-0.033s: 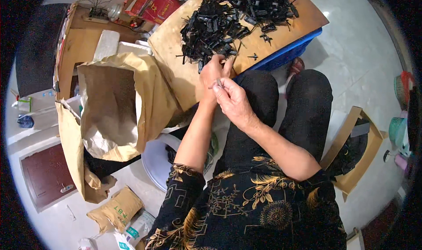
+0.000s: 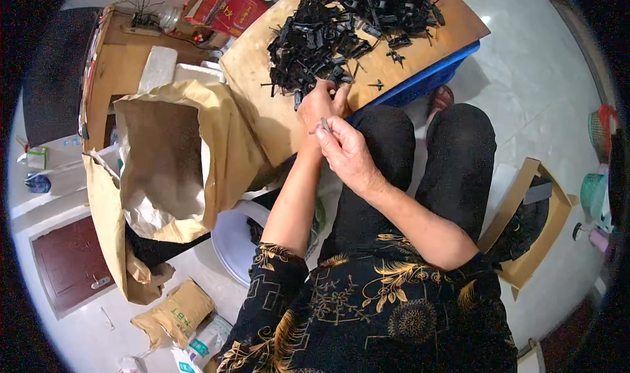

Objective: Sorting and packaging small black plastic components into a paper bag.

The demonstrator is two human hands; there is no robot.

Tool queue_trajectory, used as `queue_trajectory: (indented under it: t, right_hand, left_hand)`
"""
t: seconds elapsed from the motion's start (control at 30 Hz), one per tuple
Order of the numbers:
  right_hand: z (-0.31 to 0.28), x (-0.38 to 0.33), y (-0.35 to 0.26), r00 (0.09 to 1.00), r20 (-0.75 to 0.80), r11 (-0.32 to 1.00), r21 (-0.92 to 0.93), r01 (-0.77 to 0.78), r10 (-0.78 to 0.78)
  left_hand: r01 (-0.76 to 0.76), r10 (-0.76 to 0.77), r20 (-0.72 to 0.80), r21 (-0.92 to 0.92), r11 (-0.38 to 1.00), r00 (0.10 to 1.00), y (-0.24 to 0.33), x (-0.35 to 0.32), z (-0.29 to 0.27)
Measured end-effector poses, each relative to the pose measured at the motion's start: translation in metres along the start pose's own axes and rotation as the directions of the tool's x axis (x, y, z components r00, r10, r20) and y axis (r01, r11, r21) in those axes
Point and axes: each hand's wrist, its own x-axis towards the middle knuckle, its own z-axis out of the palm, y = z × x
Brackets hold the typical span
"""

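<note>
A heap of small black plastic parts [image 2: 308, 41] covers much of the wooden board [image 2: 252, 64]. At the heap's near edge is my left hand [image 2: 317, 107], its fingers bent in a pinch; what they hold, if anything, is hidden among the parts. Just behind it, close to the left wrist, my right hand [image 2: 346, 151] is closed, with a small thin grey piece [image 2: 325, 124] poking out between thumb and fingers. One loose black part [image 2: 376, 85] lies apart on the board, right of my left hand.
Left of the board stands a large open brown paper sack [image 2: 226, 150]. Below it is a white bucket [image 2: 230, 242] with black parts inside. A blue bin [image 2: 426, 74] sits under the board. A cardboard box [image 2: 525, 235] lies on the floor at right.
</note>
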Motion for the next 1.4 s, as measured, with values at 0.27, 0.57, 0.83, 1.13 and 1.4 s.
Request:
queue_trajectory:
  t: [0.27,0.57,0.83,1.13,1.4]
  right_hand:
    - [-0.003,0.004,0.008,0.993,-0.022,0.986,-0.12,0.116,-0.12]
    - [-0.008,0.006,-0.005,0.972,0.01,0.947,0.226,-0.229,0.233]
    - [-0.003,0.0,-0.007,0.88,0.263,0.887,0.136,-0.44,0.396]
    - [-0.004,-0.006,-0.013,0.87,0.427,0.969,-0.116,-0.216,0.246]
    - [-0.005,-0.006,-0.01,0.889,0.419,0.978,-0.169,-0.123,0.184]
  left_hand:
    - [-0.073,0.045,-0.134,-0.214,0.974,0.99,-0.014,0.016,0.018]
    - [0.198,0.034,0.2,-0.979,0.057,0.979,-0.077,-0.022,-0.054]
    - [0.16,0.196,0.224,-0.942,0.293,0.955,-0.075,-0.102,-0.08]
    - [0.278,0.166,0.359,-0.885,0.372,0.919,-0.073,-0.125,-0.09]
    - [0.155,0.084,0.195,-0.924,0.35,0.977,-0.06,-0.128,-0.082]
